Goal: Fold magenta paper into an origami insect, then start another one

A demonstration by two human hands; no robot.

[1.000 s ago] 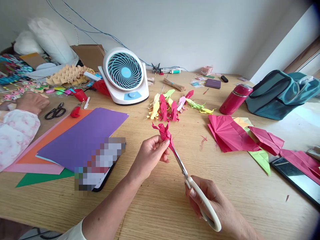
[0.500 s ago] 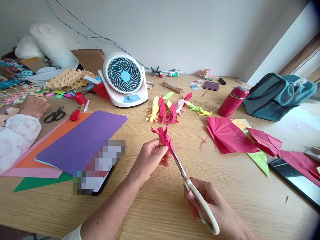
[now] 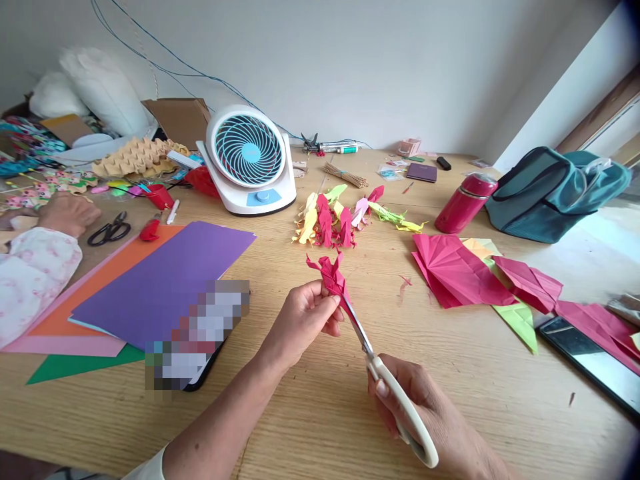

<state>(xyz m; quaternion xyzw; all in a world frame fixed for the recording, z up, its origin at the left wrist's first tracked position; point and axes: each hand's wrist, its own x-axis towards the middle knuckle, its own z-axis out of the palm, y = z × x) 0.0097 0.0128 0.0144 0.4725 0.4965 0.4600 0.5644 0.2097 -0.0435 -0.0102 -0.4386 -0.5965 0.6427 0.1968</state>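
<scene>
A red folded paper figure (image 3: 332, 275) with thin pointed ends is pinched between the thumb and fingers of my left hand (image 3: 305, 319). My right hand (image 3: 415, 393) is wrapped round the white handles of a pair of scissors (image 3: 406, 408). The blades point up and to the left, and their tips meet the lower part of the figure by my left thumb. Whether the tips are cutting into the paper cannot be made out. Beyond my hands stands a group of folded paper figures (image 3: 325, 223) in red, yellow, green and pink.
Coloured paper sheets (image 3: 170, 273) and a phone (image 3: 205, 340) lie on the left, near another person's hand (image 3: 70, 213). A fan (image 3: 250, 160) stands behind. To the right are creased red papers (image 3: 455, 270), a red flask (image 3: 465, 203), a teal bag (image 3: 555, 193) and a dark-screened device (image 3: 590, 360).
The red paper figure and my left hand have shifted slightly right and down. The scissor tips still touch the figure, and my right hand has barely moved.
</scene>
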